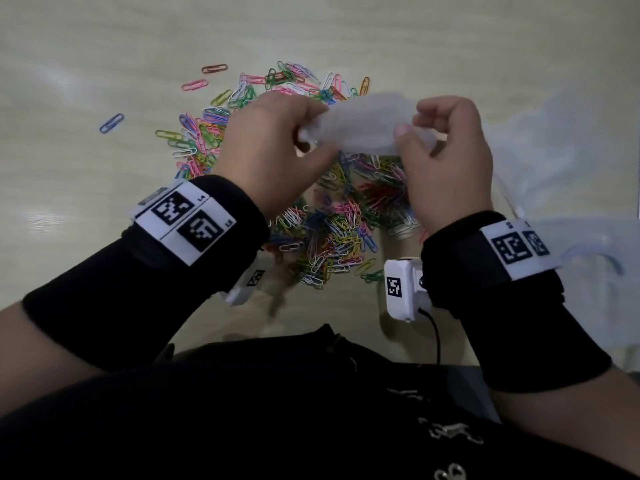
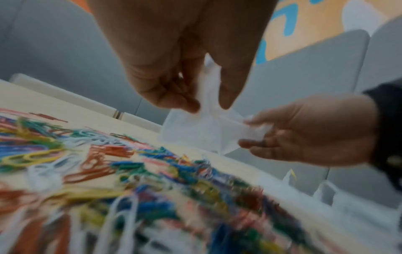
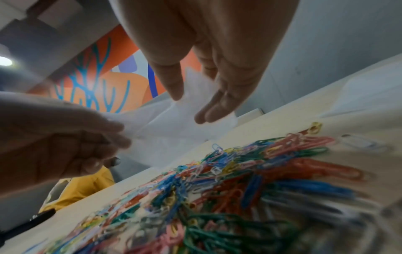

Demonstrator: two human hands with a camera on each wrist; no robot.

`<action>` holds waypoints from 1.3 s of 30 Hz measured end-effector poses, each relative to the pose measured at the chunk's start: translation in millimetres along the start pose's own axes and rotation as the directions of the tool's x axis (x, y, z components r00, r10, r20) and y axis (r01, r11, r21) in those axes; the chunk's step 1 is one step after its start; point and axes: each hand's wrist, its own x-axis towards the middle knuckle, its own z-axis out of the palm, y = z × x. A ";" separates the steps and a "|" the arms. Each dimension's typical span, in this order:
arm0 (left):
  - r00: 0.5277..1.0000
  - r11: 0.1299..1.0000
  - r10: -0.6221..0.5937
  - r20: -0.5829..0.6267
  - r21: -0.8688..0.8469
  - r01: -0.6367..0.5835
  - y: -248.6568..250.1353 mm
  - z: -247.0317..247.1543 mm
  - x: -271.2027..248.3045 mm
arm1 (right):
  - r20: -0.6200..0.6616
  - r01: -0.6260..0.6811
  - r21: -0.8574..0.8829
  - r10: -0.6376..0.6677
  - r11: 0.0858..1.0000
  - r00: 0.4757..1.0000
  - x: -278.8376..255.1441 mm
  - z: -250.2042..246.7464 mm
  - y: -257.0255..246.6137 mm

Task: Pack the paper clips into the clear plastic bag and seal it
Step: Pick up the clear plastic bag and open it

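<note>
The clear plastic bag is held above the paper clips heaped on the table. The left hand and right hand, 2 pinch grips, each clamp 1 end. Blur hides whether the mouth is open. Risk: thin film slipping free, or clips scattering during loading.

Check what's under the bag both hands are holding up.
The clear plastic bag, pinched by the left hand and right hand, hangs above the paper clips heaped on the table. Clips directly beneath are partly hidden; bag contents unclear.
</note>
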 end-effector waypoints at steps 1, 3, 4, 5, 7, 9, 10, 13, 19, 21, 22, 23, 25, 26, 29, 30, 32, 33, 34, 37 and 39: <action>0.999 0.999 0.030 0.041 -0.036 -0.028 2.7 -2.8 -0.7 | -0.020 0.019 0.019 -0.019 1.000 1.000 2.1 0.8 -2.1; 0.985 0.992 0.123 0.123 -0.053 -0.117 5.7 -7.6 -2.5 | -0.082 0.045 0.035 -0.042 0.998 0.996 9.0 -0.1 -6.9; 0.976 0.986 0.166 0.140 -0.025 -0.165 5.9 -9.4 -3.2 | -0.105 0.057 0.049 -0.052 0.997 0.993 12.7 -1.1 -9.4; 0.973 0.982 0.186 0.137 0.015 -0.190 5.0 -10.7 -3.8 | -0.112 0.060 0.078 -0.051 0.995 0.992 14.9 -1.7 -12.0; 0.984 0.984 0.149 0.094 0.083 -0.157 2.9 -12.9 -3.1 | -0.119 0.060 0.134 -0.044 0.989 0.992 15.0 -2.7 -17.9; 0.997 0.987 0.070 0.031 0.140 -0.074 0.2 -13.7 -1.3 | -0.143 0.105 0.132 -0.086 0.986 0.986 9.0 0.0 -23.6; 0.999 0.987 0.054 -0.003 0.150 -0.053 -0.7 -13.3 0.2 | -0.109 0.128 0.152 -0.112 0.980 0.988 4.3 2.6 -25.8; 0.997 0.992 0.061 -0.046 0.115 -0.055 3.7 -11.6 3.0 | 0.170 0.117 0.225 -0.157 0.967 0.973 -11.9 13.3 -28.5; 0.997 0.983 0.077 0.024 -0.169 -0.072 13.5 -16.9 5.7 | 0.260 0.090 0.387 -0.203 0.918 0.944 -10.8 14.2 -28.6; 0.992 0.953 0.074 0.098 -0.300 -0.041 15.1 -19.1 5.1 | 0.214 0.143 0.368 -0.233 0.919 0.949 -5.7 10.2 -29.4; 0.991 0.937 0.062 0.117 -0.348 -0.018 15.6 -19.5 4.6 | 0.184 0.175 0.340 -0.247 0.924 0.951 -4.0 8.5 -29.6; 0.993 0.926 0.050 0.110 -0.376 -0.005 15.9 -19.8 4.1 | 0.151 0.205 0.300 -0.258 0.932 0.954 -2.3 6.9 -29.4; 0.999 0.924 0.017 0.031 -0.382 -0.004 16.5 -21.9 4.6 | 0.083 0.242 0.217 -0.265 0.946 0.961 1.0 3.2 -29.0; 0.999 0.934 0.004 -0.034 -0.356 -0.016 16.6 -23.7 5.1 | 0.057 0.246 0.189 -0.260 0.951 0.964 2.3 1.6 -28.5; 0.974 0.965 0.036 -0.222 -0.244 -0.091 18.7 -30.0 5.3 | 0.043 0.212 0.157 -0.221 0.965 0.974 4.9 0.7 -26.3; 0.968 0.966 0.056 -0.246 -0.230 -0.115 21.6 -31.7 3.9 | 0.058 0.192 0.155 -0.203 0.969 0.977 5.1 2.5 -25.6; 0.967 0.957 0.087 -0.240 -0.249 -0.148 30.1 -34.0 0.3 | 0.102 0.147 0.235 -0.175 0.961 0.979 4.2 6.5 -25.7; 0.969 0.955 0.098 -0.227 -0.254 -0.156 34.1 -34.8 -1.2 | 0.136 0.113 0.318 -0.163 0.942 0.977 3.8 7.9 -25.6; 0.971 0.956 0.110 -0.211 -0.244 -0.161 36.6 -35.5 -2.0 | 0.181 0.066 0.393 -0.147 0.917 0.972 3.6 8.8 -25.2; 0.988 0.983 0.114 -0.105 -0.132 -0.128 33.3 -31.4 -0.1 | 0.337 -0.038 0.357 -0.091 0.933 0.937 4.1 11.3 -16.9; 0.998 0.997 0.049 -0.038 -0.064 -0.052 26.2 -23.3 3.1 | 0.396 -0.029 0.210 -0.058 0.977 0.916 3.6 11.9 -6.4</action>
